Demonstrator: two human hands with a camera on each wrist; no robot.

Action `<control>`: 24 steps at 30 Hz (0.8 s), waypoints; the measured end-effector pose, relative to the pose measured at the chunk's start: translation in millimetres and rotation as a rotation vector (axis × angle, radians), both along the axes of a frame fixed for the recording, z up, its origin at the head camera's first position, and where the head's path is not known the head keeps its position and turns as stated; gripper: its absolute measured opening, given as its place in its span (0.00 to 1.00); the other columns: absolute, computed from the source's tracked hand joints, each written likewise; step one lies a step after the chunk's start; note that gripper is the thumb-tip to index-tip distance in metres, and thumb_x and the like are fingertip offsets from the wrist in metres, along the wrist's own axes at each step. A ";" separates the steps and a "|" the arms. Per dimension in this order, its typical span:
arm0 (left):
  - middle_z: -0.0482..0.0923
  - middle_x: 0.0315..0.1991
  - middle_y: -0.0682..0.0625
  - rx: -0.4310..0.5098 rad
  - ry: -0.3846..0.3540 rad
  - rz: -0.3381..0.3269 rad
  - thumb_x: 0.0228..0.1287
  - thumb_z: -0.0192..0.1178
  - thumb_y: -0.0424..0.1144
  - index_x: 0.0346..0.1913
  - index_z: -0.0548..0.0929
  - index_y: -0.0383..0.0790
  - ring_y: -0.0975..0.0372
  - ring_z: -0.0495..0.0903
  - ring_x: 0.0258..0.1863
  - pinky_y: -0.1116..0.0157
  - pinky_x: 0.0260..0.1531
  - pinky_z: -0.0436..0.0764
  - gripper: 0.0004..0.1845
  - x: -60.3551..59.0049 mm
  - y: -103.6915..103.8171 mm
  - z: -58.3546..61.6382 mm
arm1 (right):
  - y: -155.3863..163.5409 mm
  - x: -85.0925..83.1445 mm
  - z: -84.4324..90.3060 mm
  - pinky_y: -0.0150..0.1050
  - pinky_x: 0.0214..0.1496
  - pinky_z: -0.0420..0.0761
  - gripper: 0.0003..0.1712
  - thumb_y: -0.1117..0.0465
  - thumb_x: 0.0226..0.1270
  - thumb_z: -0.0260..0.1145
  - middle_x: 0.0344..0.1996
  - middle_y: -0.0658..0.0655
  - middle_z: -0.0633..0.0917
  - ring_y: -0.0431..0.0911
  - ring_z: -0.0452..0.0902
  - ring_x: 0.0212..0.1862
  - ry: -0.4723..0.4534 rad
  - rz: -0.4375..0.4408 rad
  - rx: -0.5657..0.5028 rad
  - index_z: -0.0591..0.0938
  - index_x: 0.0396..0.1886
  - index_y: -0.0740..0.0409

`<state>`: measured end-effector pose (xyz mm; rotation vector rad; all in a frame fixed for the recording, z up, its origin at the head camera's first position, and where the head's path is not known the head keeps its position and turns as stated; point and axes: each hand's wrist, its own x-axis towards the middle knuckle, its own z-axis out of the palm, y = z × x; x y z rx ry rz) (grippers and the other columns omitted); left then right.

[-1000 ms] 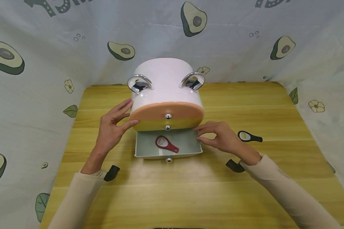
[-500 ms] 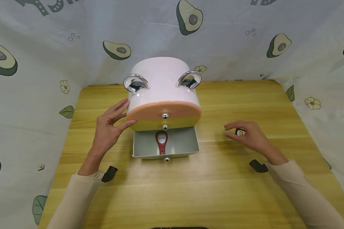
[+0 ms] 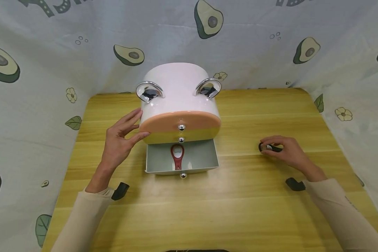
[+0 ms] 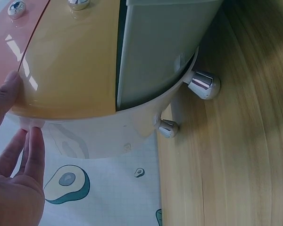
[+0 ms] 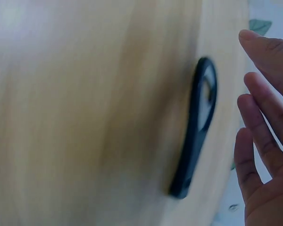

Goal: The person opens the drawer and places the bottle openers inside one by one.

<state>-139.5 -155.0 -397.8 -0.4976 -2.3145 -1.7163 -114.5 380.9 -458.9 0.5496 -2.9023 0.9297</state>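
A white round-topped mini drawer cabinet has orange and yellow upper drawers and a pulled-out grey-green bottom drawer. Inside that drawer lies a red bottle opener, its handle towards the drawer front. My left hand steadies the cabinet's left side, thumb against the front face, straight fingers touching the wall. On the table to the right, my right hand hovers at a black bottle opener. In the right wrist view, its fingers are spread apart from that black bottle opener.
Chrome ear-shaped handles stick out from the cabinet top. Short chrome feet show in the left wrist view. An avocado-print cloth hangs behind the wooden table and along its sides.
My right hand has moved right, from the drawer's right edge to the black bottle opener. The red bottle opener has turned in the drawer. My left hand has stayed on the cabinet.
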 end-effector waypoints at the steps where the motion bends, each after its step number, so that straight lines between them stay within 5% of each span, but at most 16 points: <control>1: 0.73 0.69 0.48 -0.001 -0.002 0.000 0.56 0.71 0.26 0.67 0.77 0.46 0.63 0.75 0.66 0.70 0.58 0.81 0.34 -0.1 0.2 0.1 | 3.1 -0.1 -2.3 0.18 0.47 0.77 0.12 0.65 0.55 0.78 0.49 0.59 0.88 0.21 0.75 0.48 -0.014 -0.008 0.000 0.90 0.40 0.53; 19: 0.73 0.69 0.48 0.000 -0.002 0.003 0.56 0.71 0.26 0.67 0.77 0.46 0.63 0.75 0.66 0.65 0.58 0.81 0.34 -0.4 0.5 0.1 | 20.9 1.5 -22.2 0.09 0.49 0.68 0.14 0.65 0.55 0.79 0.52 0.63 0.86 0.13 0.66 0.51 -0.004 -0.036 0.040 0.89 0.42 0.57; 24: 0.73 0.70 0.49 -0.018 -0.011 0.010 0.57 0.71 0.27 0.67 0.77 0.47 0.60 0.75 0.66 0.60 0.59 0.81 0.33 -0.6 -0.5 -0.9 | 16.0 -0.8 -26.7 0.09 0.49 0.67 0.12 0.63 0.51 0.81 0.47 0.59 0.88 0.24 0.76 0.48 0.049 -0.057 0.082 0.90 0.37 0.53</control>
